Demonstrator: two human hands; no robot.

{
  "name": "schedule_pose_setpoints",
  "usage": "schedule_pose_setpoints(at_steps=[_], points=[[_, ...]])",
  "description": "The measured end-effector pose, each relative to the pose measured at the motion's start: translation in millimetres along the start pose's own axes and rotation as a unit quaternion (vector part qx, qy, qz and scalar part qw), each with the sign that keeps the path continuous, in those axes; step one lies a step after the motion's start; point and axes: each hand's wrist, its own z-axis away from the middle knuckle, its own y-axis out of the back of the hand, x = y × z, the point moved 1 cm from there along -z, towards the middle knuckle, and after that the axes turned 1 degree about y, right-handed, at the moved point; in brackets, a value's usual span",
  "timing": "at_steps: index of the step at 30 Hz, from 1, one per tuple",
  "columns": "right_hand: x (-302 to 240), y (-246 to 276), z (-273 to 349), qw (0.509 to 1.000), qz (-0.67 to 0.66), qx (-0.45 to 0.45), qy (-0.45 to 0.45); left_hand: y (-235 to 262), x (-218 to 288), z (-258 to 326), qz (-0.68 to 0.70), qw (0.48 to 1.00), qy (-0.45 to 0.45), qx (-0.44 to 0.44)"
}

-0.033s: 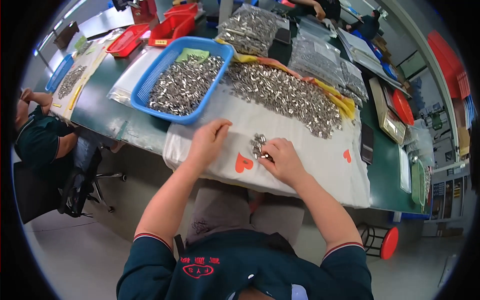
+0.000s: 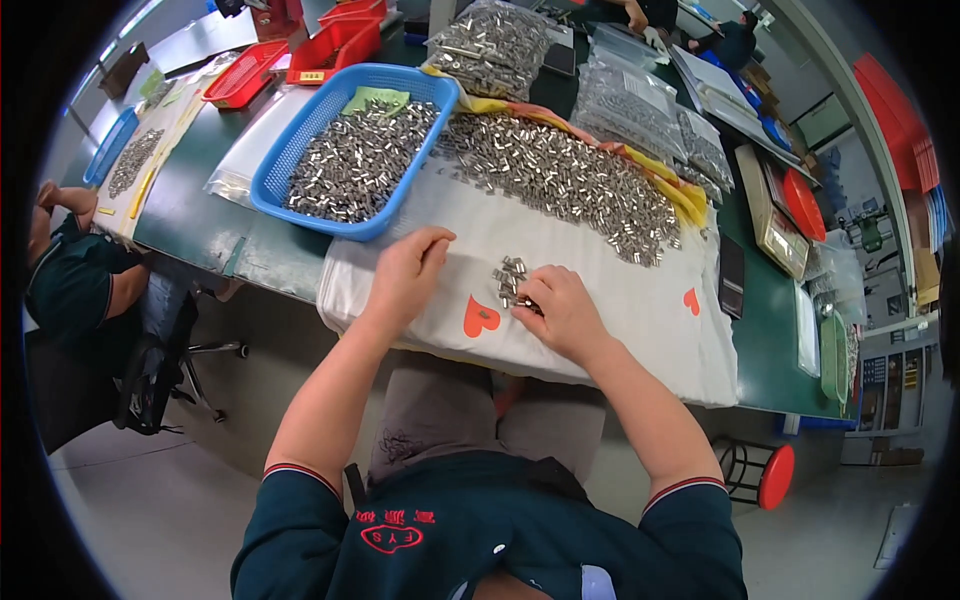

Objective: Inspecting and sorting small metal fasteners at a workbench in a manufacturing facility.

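Note:
A small group of short, shiny metal cylinders (image 2: 508,284) lies on the white cloth (image 2: 640,330) in front of me. My right hand (image 2: 562,312) rests at its right side, fingers curled down over the nearest pieces. To the left, my left hand (image 2: 408,272) is held near the cloth with thumb and fingertips drawn together; whether anything is between them is hidden. One small piece rests on a red heart print (image 2: 481,317). Beyond my hands spreads a large heap of the same cylinders (image 2: 570,180). A blue mesh basket (image 2: 262,190) at the left holds many more, with a green slip inside.
Clear bags of metal parts (image 2: 490,50) stand behind the heap, by a yellow-orange cloth edge (image 2: 690,205). Red trays (image 2: 335,50) sit at the back left. A dark phone-like slab (image 2: 732,275) lies at right. Another person (image 2: 85,270) sits on the left; a red stool (image 2: 776,477) stands lower right.
The whole view has shifted slightly. The small group of cylinders looks looser and more spread out beside my right fingers. My left hand stays in nearly the same place.

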Motion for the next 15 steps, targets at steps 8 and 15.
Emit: schedule_pose_setpoints(at_steps=[8, 15], points=[[4.8, -0.8, 7.0, 0.999, 0.028, -0.01, -0.01, -6.8, -0.1, 0.5, 0.011, 0.999, -0.033, 0.036], [3.6, -0.3, 5.1, 0.997, 0.034, -0.041, -0.057, -8.5, -1.4, 4.5, -0.012, 0.998, -0.053, 0.04]])
